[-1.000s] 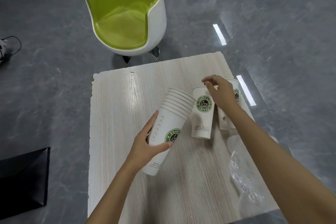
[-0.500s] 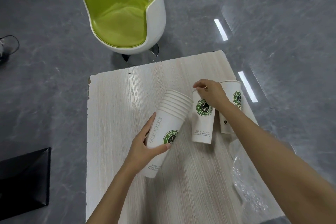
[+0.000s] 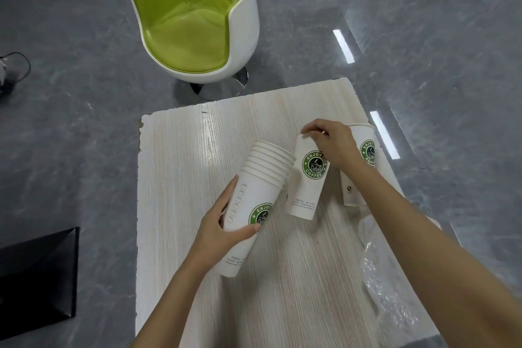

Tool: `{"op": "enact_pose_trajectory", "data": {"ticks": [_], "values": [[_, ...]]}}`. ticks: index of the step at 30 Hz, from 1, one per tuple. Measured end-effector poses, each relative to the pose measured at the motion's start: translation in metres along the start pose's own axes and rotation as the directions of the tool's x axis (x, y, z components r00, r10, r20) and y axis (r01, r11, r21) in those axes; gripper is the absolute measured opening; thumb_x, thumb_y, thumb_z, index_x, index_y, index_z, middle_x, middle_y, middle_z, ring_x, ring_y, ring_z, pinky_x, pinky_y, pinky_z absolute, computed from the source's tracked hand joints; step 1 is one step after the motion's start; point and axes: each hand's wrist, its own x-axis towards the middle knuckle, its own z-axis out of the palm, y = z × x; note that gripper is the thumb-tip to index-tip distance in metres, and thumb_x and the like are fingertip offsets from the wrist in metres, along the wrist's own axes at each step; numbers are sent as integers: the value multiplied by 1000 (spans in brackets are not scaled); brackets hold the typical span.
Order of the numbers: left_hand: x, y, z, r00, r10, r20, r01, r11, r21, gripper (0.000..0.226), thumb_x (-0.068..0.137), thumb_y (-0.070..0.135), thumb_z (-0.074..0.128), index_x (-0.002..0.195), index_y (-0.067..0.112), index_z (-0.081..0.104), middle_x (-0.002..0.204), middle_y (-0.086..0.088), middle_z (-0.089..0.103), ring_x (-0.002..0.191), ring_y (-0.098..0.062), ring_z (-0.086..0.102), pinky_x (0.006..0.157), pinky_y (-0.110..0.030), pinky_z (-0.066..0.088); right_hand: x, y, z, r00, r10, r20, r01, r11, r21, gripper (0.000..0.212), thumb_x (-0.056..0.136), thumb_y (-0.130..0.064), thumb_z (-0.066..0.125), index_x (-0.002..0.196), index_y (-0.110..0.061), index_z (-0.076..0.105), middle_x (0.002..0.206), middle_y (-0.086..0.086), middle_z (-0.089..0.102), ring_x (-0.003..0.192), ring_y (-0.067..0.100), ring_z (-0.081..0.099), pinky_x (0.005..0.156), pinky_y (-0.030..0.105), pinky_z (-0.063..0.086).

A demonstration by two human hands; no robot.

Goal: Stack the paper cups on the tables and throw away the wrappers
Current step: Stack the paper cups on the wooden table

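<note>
item 1: stack of cups (image 3: 262, 195). white paper cups nested together, green round coffee logo on the outermost one. it is tilted, rims up and away toward the right, base toward the person. it sits over the middle of the table; whether the base rests on the wood cannot be told.

item 2: left hand (image 3: 223, 224). wrapped round the lower half of the stack, thumb across the front just under the logo, fingers on the far side.

item 3: single cup (image 3: 309, 181). same white paper and green logo, just right of the stack, its side close against the stack's rims. it leans a little.

item 4: right hand (image 3: 332, 144). fingers curled over the single cup's top, pinching the rim.

item 5: second cup (image 3: 365, 155). upright near the table's right edge, partly hidden behind the right wrist and forearm.

item 6: wrapper (image 3: 387, 294). clear crumpled plastic lying on the near right part of the table, beside the right forearm.

item 7: table (image 3: 183, 178). pale wood-grain top, chipped along the left edge.

item 8: chair (image 3: 195, 20). white shell, green seat, chrome foot, beyond the table's far edge.

item 9: black panel (image 3: 36, 277). on the grey floor, left of the table.
</note>
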Motion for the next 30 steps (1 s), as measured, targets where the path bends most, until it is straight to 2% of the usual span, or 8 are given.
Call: {"op": "enact_pose_trajectory", "data": {"ticks": [5, 13, 15, 18, 21, 25, 30], "values": [[-7, -1, -4, 1000, 3, -4, -3, 1000, -4, 95, 64, 26, 83, 138, 55, 32, 130, 38, 50, 113, 8, 57, 79, -14, 53, -6, -5, -7, 999, -30, -41, 32, 998, 57, 20, 90, -8, 55, 89, -21, 71, 85, -15, 66, 77, -8, 55, 68, 3, 37], [-19, -9, -8, 999, 9, 37, -10, 1000, 27, 100, 64, 33, 88, 144, 51, 30, 130, 36, 52, 113, 5, 58, 79, -19, 55, -24, -20, -32, 980, -42, -195, 75, 984, 163, 23, 88, -5, 55, 87, -23, 69, 83, -22, 65, 77, -8, 57, 69, 8, 40], [-22, -11, -8, 999, 9, 47, -11, 999, 44, 98, 69, 23, 87, 145, 49, 30, 129, 37, 52, 114, 4, 58, 78, -19, 55, -31, -21, -39, 971, -38, -236, 81, 981, 176, 21, 88, -7, 56, 87, -23, 70, 84, -21, 65, 78, -4, 58, 70, 11, 41], [-25, -12, -8, 999, 15, 49, -18, 998, 65, 97, 73, 12, 83, 146, 46, 29, 128, 38, 52, 113, 4, 57, 78, -17, 55, -39, -22, -51, 951, -27, -309, 86, 980, 178, 18, 88, -10, 57, 88, -24, 70, 84, -20, 65, 75, -7, 57, 72, 10, 42], [-28, -13, -9, 998, 22, 62, -27, 997, 75, 98, 72, 14, 83, 148, 44, 28, 131, 35, 52, 115, 4, 57, 80, -17, 54, -44, -25, -63, 917, -19, -399, 94, 981, 170, 18, 88, -10, 58, 91, -22, 70, 86, -14, 66, 71, -8, 54, 70, 7, 40], [-32, -11, -9, 995, 43, 92, -50, 995, 83, 98, 72, 16, 85, 146, 47, 29, 132, 33, 52, 116, 1, 57, 81, -19, 55, -50, -31, -72, 851, -30, -524, 148, 971, 185, 22, 88, -8, 55, 94, -23, 70, 85, -21, 64, 76, -6, 57, 73, 13, 42], [-41, -8, -7, 990, 60, 125, -71, 994, 84, 98, 64, 32, 84, 144, 51, 30, 133, 32, 52, 118, 0, 57, 84, -20, 54, -61, -42, -67, 826, -62, -560, 213, 955, 208, 21, 88, -7, 54, 95, -20, 69, 86, -21, 63, 78, -3, 57, 72, 11, 42]]}}
